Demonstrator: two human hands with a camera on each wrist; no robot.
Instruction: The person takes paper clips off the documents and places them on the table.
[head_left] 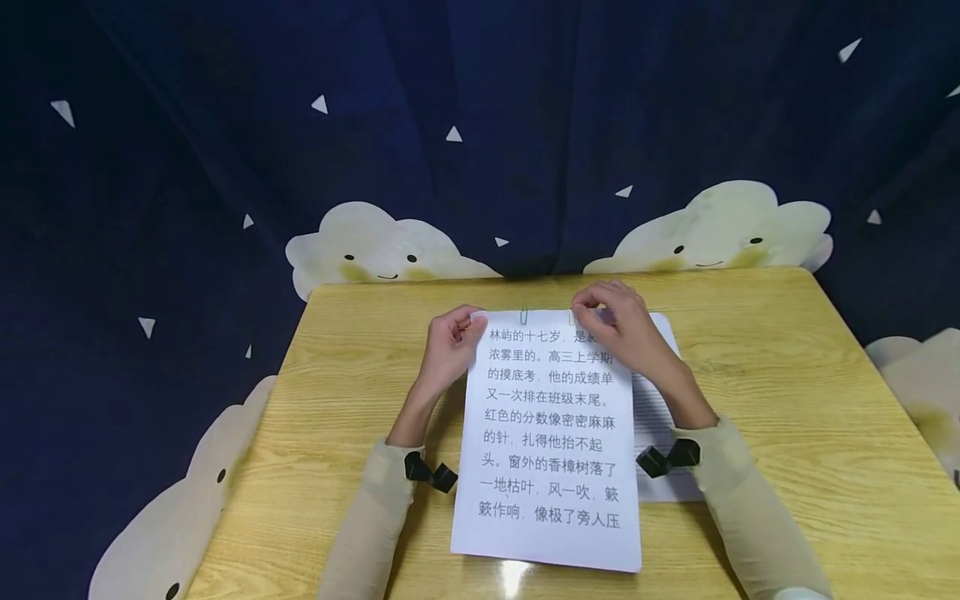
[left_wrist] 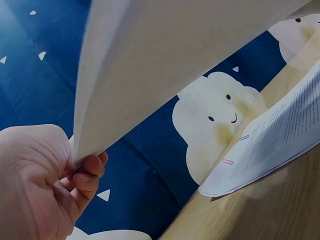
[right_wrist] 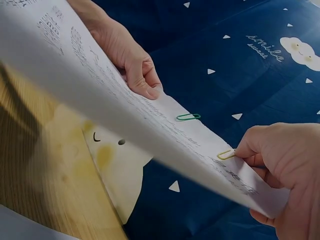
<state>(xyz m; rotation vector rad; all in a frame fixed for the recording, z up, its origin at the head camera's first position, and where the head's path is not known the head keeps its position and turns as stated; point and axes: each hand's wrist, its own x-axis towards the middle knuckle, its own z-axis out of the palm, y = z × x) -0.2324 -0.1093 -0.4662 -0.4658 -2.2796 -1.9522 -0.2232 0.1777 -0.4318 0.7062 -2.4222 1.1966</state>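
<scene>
A white sheet of paper [head_left: 551, 433] printed with large Chinese characters is held up above the table. My left hand [head_left: 448, 354] pinches its upper left corner between thumb and fingers. At the right part of the top edge, my right hand [head_left: 626, 333] pinches the end of a yellow paper clip [right_wrist: 226, 155], which sits over the paper's edge. Between the two hands, a green paper clip [right_wrist: 188, 117] is on the same edge. Whether several sheets are held together cannot be told.
More printed paper [left_wrist: 272, 135] lies on the wooden table [head_left: 352, 375], partly behind the held sheet. A blue paper clip [left_wrist: 243, 138] and a pink paper clip [left_wrist: 227, 161] are on its edge. A dark blue curtain [head_left: 510, 192] with clouds hangs behind the table.
</scene>
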